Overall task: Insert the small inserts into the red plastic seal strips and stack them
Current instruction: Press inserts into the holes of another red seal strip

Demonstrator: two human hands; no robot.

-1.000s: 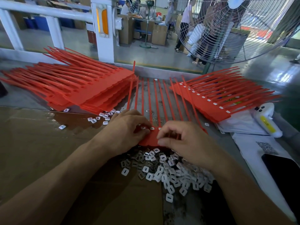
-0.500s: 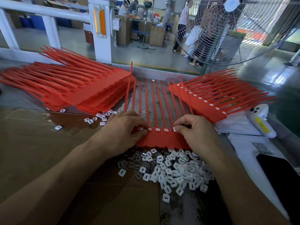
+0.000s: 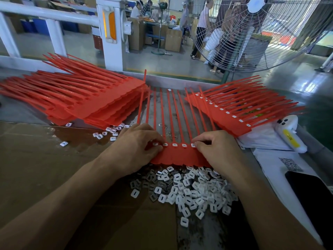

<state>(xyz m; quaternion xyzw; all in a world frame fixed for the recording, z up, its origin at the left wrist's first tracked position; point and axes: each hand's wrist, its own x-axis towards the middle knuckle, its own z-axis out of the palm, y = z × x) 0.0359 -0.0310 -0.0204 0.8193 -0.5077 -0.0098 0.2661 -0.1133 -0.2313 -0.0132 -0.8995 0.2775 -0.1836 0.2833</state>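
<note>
A red seal strip sheet (image 3: 177, 156) lies flat in front of me, its long tails fanning away toward the table's far edge. Several white inserts sit in a row of slots along its band. My left hand (image 3: 134, 147) curls over the sheet's left end, fingertips pinching at the leftmost inserts. My right hand (image 3: 219, 150) curls over the right end, fingertips pressing an insert (image 3: 193, 145) there. A heap of loose white inserts (image 3: 187, 190) lies just below the sheet. A stack of red sheets with empty slots (image 3: 86, 103) sits at left; a stack with inserts fitted (image 3: 232, 112) sits at right.
Cardboard (image 3: 45, 168) covers the near left of the table. A few stray inserts (image 3: 106, 135) lie by the left stack. A white handheld device (image 3: 290, 134), papers with a QR code (image 3: 290, 164) and a dark phone (image 3: 313, 193) lie at right. A large fan (image 3: 255, 33) stands behind.
My right hand moved from the sheet's middle to its right end, uncovering the band with its row of fitted inserts. My left hand stayed at the left end.
</note>
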